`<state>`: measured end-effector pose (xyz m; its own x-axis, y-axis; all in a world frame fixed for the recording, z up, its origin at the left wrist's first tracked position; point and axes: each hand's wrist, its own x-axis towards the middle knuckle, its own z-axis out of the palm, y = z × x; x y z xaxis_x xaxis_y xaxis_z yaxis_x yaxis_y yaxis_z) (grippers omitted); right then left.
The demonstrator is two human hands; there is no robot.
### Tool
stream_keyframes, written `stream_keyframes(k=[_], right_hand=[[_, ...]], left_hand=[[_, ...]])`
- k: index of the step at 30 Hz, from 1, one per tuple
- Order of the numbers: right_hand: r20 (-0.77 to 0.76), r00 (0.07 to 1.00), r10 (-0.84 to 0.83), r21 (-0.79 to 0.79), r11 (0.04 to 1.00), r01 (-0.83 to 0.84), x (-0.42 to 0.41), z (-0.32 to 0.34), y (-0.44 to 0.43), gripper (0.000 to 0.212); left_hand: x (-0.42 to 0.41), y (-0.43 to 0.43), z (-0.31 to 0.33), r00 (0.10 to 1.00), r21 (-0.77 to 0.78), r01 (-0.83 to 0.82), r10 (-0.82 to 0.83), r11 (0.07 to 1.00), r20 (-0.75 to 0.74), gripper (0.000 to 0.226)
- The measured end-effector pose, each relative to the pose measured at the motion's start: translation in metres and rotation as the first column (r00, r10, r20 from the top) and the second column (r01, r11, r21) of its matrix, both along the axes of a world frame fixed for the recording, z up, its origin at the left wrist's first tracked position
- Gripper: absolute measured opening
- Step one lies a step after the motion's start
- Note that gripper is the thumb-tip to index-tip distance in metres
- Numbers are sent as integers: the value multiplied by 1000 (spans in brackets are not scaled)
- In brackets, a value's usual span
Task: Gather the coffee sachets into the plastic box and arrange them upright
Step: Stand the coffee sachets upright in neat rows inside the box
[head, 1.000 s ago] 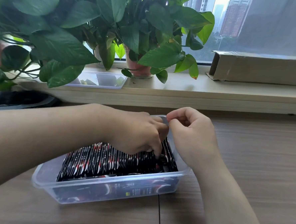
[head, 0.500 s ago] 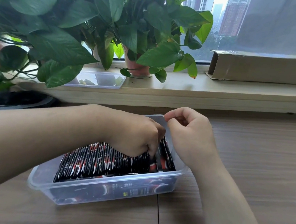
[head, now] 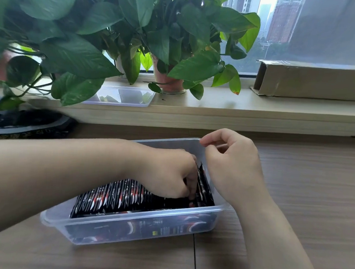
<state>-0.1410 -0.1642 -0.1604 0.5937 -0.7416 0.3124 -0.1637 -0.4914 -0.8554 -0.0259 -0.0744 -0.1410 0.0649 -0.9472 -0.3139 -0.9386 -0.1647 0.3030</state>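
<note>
Wooden table [head: 305,196] under windowsill plants [head: 178,32]; left fingers [head: 191,185] gripping sachets [head: 116,195], right fingers [head: 209,140] pinching box rim [head: 138,216].

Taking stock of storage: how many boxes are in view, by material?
Clear plastic: 2 (table box, sill box)
Cardboard: 1 (cardboard box)
Total: 3

Coffee sachets [head: 114,195]: black with red and white marks. Plastic box [head: 125,224]: clear, see-through. Tabletop [head: 304,183]: brown wood with thin lines. Plant leaves [head: 77,57]: dark green, few light green. Plant pot [head: 169,84]: reddish. Cardboard box [head: 312,82]: brown. Window ledge [head: 236,111]: pale wood.
</note>
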Motion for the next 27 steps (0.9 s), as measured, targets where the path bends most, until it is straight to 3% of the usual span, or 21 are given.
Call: stream_keyframes(k=[5, 11, 14, 17, 20, 23, 27], right_hand=[[2, 1000, 7, -4, 1000, -7, 0, 0, 1, 24], [1, 1000, -5, -20, 1000, 5, 1, 0, 1, 24], [-1, 1000, -4, -17, 1000, 4, 1, 0, 1, 25], [1, 1000, 1, -6, 1000, -1, 0, 1, 1, 24], [6, 1000, 0, 13, 1000, 0, 0, 2, 1, 23], [15, 1000, -9, 27, 1000, 9, 1, 1, 1, 24], [45, 999, -8, 75, 997, 5, 2, 0, 0, 27]], left_hand=[[-3, -2, -2, 991, 63, -80, 87, 995, -107, 27], [3, 4, 15, 988, 169, 79, -55, 982, -145, 33], [7, 4, 17, 988, 104, 66, -50, 992, -149, 35], [13, 3, 14, 997, -145, 79, -76, 986, 28, 34], [18, 1, 8, 974, -363, 225, -192, 904, 123, 17], [18, -5, 3, 913, -353, 390, -305, 851, 272, 19], [23, -12, 8, 808, -218, 542, -432, 812, 402, 33]])
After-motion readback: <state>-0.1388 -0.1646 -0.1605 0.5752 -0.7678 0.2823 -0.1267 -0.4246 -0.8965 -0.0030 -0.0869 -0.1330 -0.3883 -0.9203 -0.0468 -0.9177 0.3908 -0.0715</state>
